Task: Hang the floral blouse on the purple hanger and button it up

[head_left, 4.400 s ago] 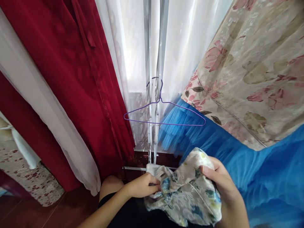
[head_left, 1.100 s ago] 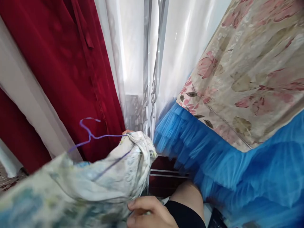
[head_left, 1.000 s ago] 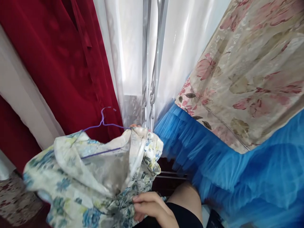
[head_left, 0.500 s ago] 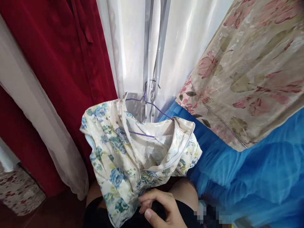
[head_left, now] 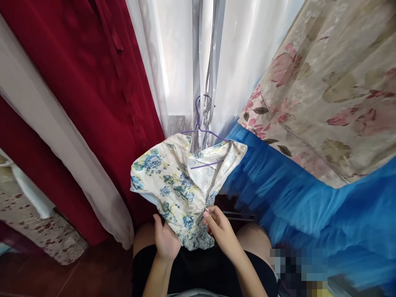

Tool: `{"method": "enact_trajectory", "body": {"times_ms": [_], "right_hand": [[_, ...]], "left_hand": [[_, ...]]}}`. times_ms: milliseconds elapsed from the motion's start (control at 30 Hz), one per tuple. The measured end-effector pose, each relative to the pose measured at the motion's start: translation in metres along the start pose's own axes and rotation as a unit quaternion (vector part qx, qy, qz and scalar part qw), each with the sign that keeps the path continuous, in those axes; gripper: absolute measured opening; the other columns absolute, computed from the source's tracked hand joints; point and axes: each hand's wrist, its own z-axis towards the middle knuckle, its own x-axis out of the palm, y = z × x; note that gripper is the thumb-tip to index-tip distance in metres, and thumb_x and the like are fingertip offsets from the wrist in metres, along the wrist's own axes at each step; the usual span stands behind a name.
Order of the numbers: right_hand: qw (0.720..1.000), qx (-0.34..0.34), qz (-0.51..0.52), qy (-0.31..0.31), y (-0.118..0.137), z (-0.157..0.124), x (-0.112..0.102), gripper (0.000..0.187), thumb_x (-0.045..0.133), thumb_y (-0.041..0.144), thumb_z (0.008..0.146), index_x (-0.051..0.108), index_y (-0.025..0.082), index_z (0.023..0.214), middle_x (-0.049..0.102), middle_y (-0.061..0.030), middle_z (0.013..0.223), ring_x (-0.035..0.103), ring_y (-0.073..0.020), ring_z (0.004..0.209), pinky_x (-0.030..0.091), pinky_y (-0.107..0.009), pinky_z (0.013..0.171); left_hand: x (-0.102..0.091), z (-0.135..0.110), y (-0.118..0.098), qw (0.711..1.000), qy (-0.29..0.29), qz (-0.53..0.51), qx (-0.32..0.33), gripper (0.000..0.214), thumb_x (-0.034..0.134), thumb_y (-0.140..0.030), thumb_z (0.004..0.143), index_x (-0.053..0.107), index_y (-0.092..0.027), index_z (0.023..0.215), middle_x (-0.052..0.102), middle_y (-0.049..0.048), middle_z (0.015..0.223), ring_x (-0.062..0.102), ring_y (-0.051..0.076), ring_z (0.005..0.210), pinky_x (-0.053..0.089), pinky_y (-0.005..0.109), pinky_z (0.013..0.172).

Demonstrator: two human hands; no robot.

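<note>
A short-sleeved floral blouse (head_left: 173,181), cream with blue and green flowers, hangs on a thin purple hanger (head_left: 198,123) before me. Its neckline is open and the gathered hem lies just above my lap. My right hand (head_left: 219,227) is closed, thumb and fingers pinching the front edge below the neckline. At the blouse's lower left side is my left hand (head_left: 167,241), palm up and open with the thumb stretched out; its fingers are partly hidden behind the cloth.
White curtains (head_left: 176,62) and grey straps with a chain (head_left: 206,111) are behind the blouse. Red fabric (head_left: 130,103) hangs at left beside a sheer white panel (head_left: 89,198). At right, a floral cloth (head_left: 324,103) hangs over blue tulle (head_left: 309,198).
My left hand has come into view at the blouse's side. My right hand has moved up and taken hold of the front edge. The blouse hangs narrower and straighter.
</note>
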Motion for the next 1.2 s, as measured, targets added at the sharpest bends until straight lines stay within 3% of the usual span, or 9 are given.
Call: {"method": "enact_trajectory", "body": {"times_ms": [100, 200, 300, 400, 500, 633, 733, 933, 1200], "right_hand": [[0.999, -0.050, 0.000, 0.011, 0.001, 0.008, 0.008, 0.040, 0.061, 0.057, 0.095, 0.059, 0.019, 0.082, 0.060, 0.0002, 0.067, 0.052, -0.0153, 0.062, 0.039, -0.027, 0.060], [0.997, -0.076, 0.001, -0.010, 0.000, 0.006, 0.003, 0.041, 0.064, 0.053, 0.094, 0.059, 0.019, 0.072, 0.057, 0.0003, 0.062, 0.050, -0.0150, 0.061, 0.038, -0.028, 0.061], [0.997, -0.056, 0.018, -0.052, -0.004, -0.002, -0.009, 0.040, 0.071, 0.053, 0.088, 0.060, 0.019, 0.070, 0.052, 0.0022, 0.056, 0.043, -0.0135, 0.054, 0.032, -0.027, 0.056], [0.996, -0.034, 0.043, -0.074, -0.009, -0.009, -0.017, 0.042, 0.075, 0.054, 0.083, 0.058, 0.019, 0.066, 0.048, 0.0039, 0.050, 0.036, -0.0111, 0.049, 0.027, -0.026, 0.052], [0.996, -0.015, 0.066, -0.063, -0.011, -0.010, -0.013, 0.040, 0.077, 0.051, 0.081, 0.059, 0.019, 0.066, 0.052, 0.0031, 0.049, 0.039, -0.0106, 0.047, 0.028, -0.025, 0.051], [0.995, 0.000, 0.100, -0.026, -0.007, -0.007, 0.002, 0.038, 0.080, 0.048, 0.079, 0.060, 0.018, 0.066, 0.060, 0.0006, 0.049, 0.046, -0.0108, 0.046, 0.034, -0.025, 0.051], [0.993, 0.030, 0.116, -0.007, -0.002, -0.007, 0.009, 0.041, 0.081, 0.050, 0.078, 0.061, 0.016, 0.065, 0.062, -0.0008, 0.048, 0.044, -0.0087, 0.042, 0.032, -0.022, 0.047], [0.983, 0.054, 0.176, -0.027, 0.019, 0.002, 0.006, 0.044, 0.081, 0.047, 0.078, 0.059, 0.016, 0.057, 0.057, 0.0006, 0.046, 0.037, -0.0055, 0.039, 0.024, -0.020, 0.042], [0.984, -0.072, 0.152, -0.057, 0.116, 0.059, 0.005, 0.033, 0.082, 0.043, 0.073, 0.068, 0.015, 0.063, 0.056, 0.0020, 0.043, 0.034, -0.0056, 0.038, 0.022, -0.021, 0.039]], "left_hand": [[-0.003, -0.003, -0.003, 0.996, -0.052, -0.027, -0.063, 0.076, 0.087, -0.058, 0.063, 0.067, -0.029, 0.130, 0.074, 0.0099, 0.121, 0.063, 0.037, 0.126, 0.049, 0.052, 0.109], [-0.007, 0.005, 0.002, 0.992, -0.106, -0.008, -0.065, 0.066, 0.089, -0.035, 0.064, 0.067, -0.024, 0.126, 0.076, 0.0084, 0.113, 0.066, 0.035, 0.121, 0.051, 0.048, 0.106], [-0.021, 0.017, 0.014, 0.976, -0.207, 0.047, 0.044, 0.046, 0.081, -0.034, 0.073, 0.065, -0.023, 0.116, 0.072, 0.0080, 0.113, 0.066, 0.032, 0.118, 0.051, 0.045, 0.103], [-0.027, 0.017, 0.027, 0.919, -0.299, 0.154, 0.206, 0.040, 0.077, -0.033, 0.078, 0.059, -0.024, 0.113, 0.063, 0.0078, 0.119, 0.060, 0.029, 0.119, 0.048, 0.042, 0.103], [-0.012, 0.002, 0.036, 0.908, -0.191, 0.266, 0.260, 0.029, 0.069, -0.028, 0.086, 0.059, -0.025, 0.113, 0.060, 0.0088, 0.119, 0.058, 0.028, 0.118, 0.046, 0.041, 0.104], [0.016, -0.012, 0.043, 0.924, 0.013, 0.321, 0.206, 0.022, 0.062, -0.022, 0.091, 0.063, -0.025, 0.113, 0.067, 0.0093, 0.112, 0.064, 0.027, 0.109, 0.050, 0.038, 0.096], [0.021, -0.009, 0.043, 0.927, 0.033, 0.320, 0.191, 0.004, 0.059, -0.024, 0.093, 0.063, -0.025, 0.091, 0.068, 0.0053, 0.090, 0.066, 0.024, 0.090, 0.052, 0.034, 0.081], [0.014, -0.004, 0.033, 0.914, 0.081, 0.347, 0.197, 0.015, 0.058, -0.020, 0.091, 0.056, -0.024, 0.077, 0.062, 0.0025, 0.077, 0.061, 0.021, 0.076, 0.048, 0.031, 0.074], [0.019, 0.007, 0.034, 0.901, 0.101, 0.377, 0.191, 0.014, 0.058, -0.012, 0.081, 0.051, -0.022, 0.074, 0.059, 0.0013, 0.074, 0.059, 0.020, 0.073, 0.044, 0.030, 0.069]]}}
